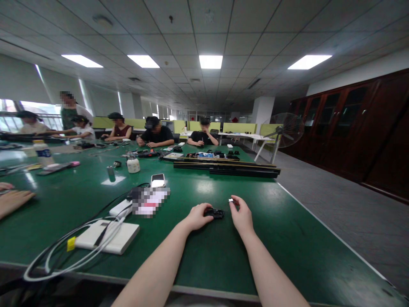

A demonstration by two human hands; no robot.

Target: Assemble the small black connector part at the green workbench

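Note:
A small black part (218,213) lies on the green table (271,238) in front of me. Its left end is held by my left hand (198,216), whose thumb and fingers close round it. To the right, apart from the black part, my right hand (241,214) pinches a small white piece (231,200) between thumb and fingertips, just above the table. What exactly the two pieces are is too small to tell.
White box (123,238) with looped cables, phone (157,181) and blurred papers (151,202) lie left. Long black bars (243,170) lie ahead. Another person's hand (15,200) rests far left; several people sit beyond. A jar (133,165) and bottle (43,153) stand left.

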